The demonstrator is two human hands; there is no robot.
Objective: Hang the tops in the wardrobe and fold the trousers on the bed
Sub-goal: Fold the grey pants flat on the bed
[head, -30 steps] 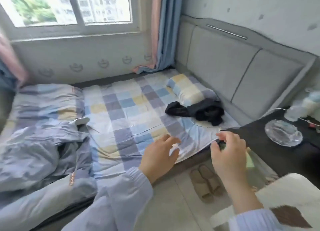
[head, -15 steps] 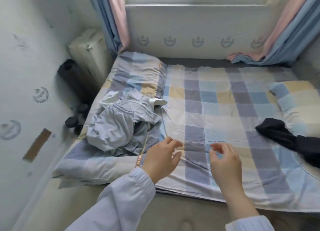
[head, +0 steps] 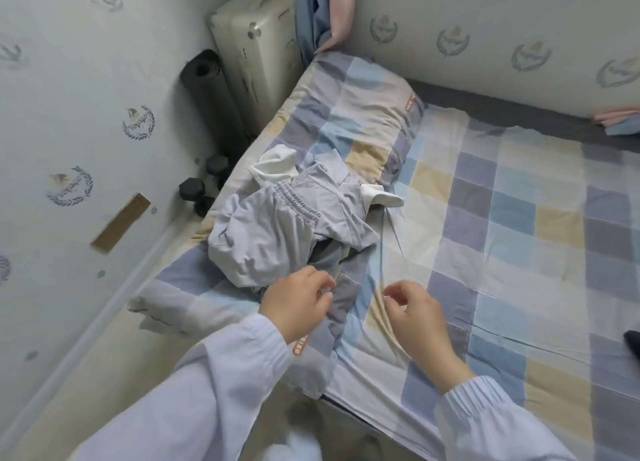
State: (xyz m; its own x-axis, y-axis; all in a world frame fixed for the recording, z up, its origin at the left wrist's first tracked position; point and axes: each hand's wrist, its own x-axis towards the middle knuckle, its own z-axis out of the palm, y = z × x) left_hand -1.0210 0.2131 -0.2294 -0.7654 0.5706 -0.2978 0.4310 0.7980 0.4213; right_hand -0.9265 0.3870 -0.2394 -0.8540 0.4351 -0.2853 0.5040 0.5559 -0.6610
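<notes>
With both the left hand (head: pixel 298 303) and the right hand (head: pixel 417 313) loosely curled and empty just beside the crumpled grey clothes (head: pixel 277 228) heaped on the bed (head: pixel 502 218), sorting seems barely begun, and one garment must next be grasped and lifted clear.

- A small bedroom in a home.
- A low bed (head: pixel 485 218) with a checked sheet fills most of the room, with a matching folded quilt (head: pixel 363 114) at one end.
- Rumpled clothes (head: pixel 277 232) lie on the bed.
- Crest-printed wallpaper (head: pixel 104 131), curtains (head: pixel 325 10), a suitcase (head: pixel 256 45), a rolled mat (head: pixel 211 100) and dumbbells (head: pixel 194 190) in the corner.
</notes>
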